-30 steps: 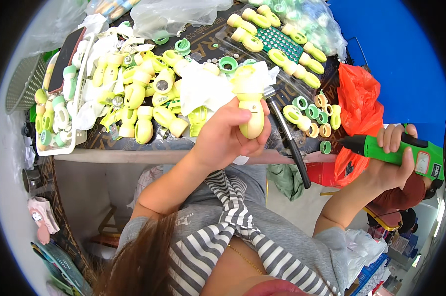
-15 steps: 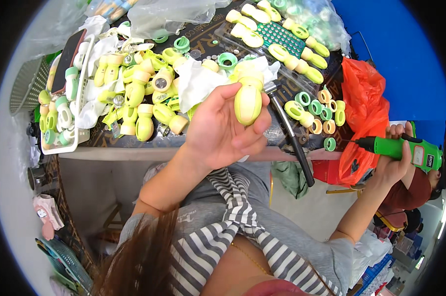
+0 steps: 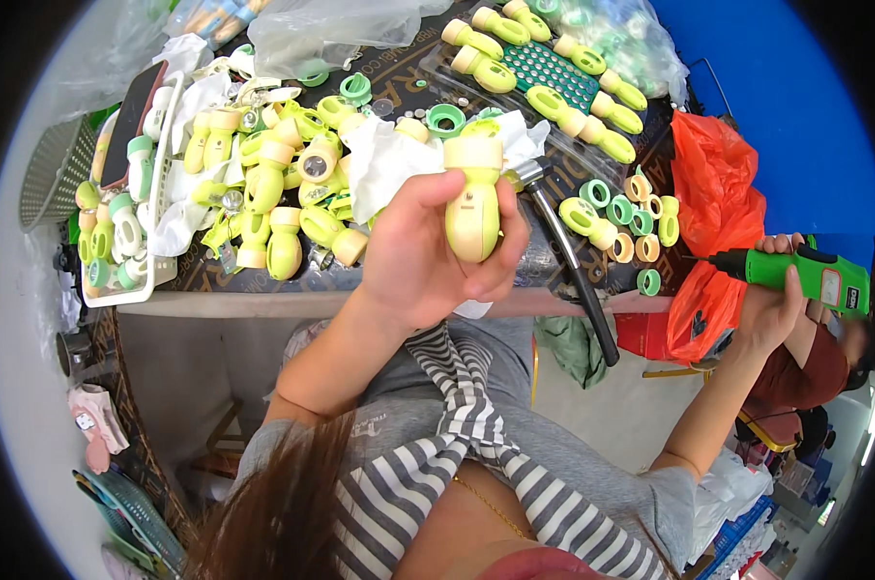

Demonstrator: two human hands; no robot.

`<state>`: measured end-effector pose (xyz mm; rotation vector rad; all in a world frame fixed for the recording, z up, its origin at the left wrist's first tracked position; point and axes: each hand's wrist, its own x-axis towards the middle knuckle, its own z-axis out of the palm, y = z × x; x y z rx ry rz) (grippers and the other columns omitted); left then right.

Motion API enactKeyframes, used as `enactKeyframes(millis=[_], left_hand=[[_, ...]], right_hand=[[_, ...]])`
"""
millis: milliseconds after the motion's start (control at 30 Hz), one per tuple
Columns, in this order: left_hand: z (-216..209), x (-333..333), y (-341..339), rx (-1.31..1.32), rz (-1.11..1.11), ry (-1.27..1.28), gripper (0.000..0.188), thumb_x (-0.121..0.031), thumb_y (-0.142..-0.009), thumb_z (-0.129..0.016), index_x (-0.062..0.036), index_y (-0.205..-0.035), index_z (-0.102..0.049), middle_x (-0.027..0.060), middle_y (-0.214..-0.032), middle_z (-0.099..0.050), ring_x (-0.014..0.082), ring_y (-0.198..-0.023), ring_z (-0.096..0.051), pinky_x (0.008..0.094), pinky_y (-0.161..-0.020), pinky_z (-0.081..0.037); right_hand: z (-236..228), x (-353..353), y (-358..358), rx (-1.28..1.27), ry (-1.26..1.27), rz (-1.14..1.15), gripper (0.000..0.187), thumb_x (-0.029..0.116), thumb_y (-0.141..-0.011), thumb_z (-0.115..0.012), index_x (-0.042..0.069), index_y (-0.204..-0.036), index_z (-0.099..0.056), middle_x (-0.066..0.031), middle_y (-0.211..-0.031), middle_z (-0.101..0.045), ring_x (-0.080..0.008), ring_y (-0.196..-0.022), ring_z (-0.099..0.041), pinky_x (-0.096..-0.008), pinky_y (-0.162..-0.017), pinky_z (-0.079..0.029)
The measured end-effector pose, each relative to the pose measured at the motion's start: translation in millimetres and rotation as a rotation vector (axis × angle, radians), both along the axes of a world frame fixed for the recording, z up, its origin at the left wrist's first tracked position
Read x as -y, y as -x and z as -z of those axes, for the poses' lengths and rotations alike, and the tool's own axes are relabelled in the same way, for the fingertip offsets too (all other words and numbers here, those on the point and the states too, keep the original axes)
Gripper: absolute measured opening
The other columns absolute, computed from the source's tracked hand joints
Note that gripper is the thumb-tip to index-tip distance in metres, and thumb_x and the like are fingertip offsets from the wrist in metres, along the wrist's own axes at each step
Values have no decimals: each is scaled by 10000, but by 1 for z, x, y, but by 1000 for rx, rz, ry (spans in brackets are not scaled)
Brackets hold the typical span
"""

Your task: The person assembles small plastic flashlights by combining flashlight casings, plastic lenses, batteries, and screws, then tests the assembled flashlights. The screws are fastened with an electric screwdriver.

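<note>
One yellow-green flashlight [image 3: 472, 228]: clasped in left hand [image 3: 418, 244], newly turned, exposing marking [image 3: 467, 201]; electric screwdriver [image 3: 813, 276]: gripped in right hand [image 3: 770, 311].

A heather-grey short-sleeved T-shirt [image 3: 592, 498] bears small pale lettering [image 3: 368, 425] on the chest. Over it, a dark-grey-and-white striped scarf [image 3: 469, 425] is knotted; a thin gold necklace [image 3: 491, 503] shows beneath long brown hair [image 3: 273, 493]. The fingers [image 3: 508, 249] are bare.

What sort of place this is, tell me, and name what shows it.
Most likely a small assembly workshop: a green handheld power tool in the right hand, a heap of similar yellow-green plastic bodies on the worktable, and loose green rings.
</note>
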<state>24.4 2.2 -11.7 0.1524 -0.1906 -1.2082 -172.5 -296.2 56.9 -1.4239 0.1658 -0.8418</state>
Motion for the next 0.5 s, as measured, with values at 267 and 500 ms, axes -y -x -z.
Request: enactKeyframes(millis=[267, 500], left_hand=[[9, 0, 2, 311, -151, -54, 291, -213, -747, -454, -15, -959, -436, 151, -753, -520, 175, -548, -466, 274, -532, -399], [4, 1, 3, 358, -174, -129, 442, -226, -738, -465, 51, -1076, -397, 186, -877, -508, 207, -615, -476, 300, -614, -395]], right_hand=[[3, 1, -3, -13, -15, 30, 345, 117, -798, -442, -13, -1114, -398, -108, -980, -429, -212, -934, -403, -333, -858, -310], [6, 3, -3, -10, -37, 2, 336, 124, -797, -446, -32, -1092, -409, -111, -978, -430, -215, -934, -402, -329, -861, -310]])
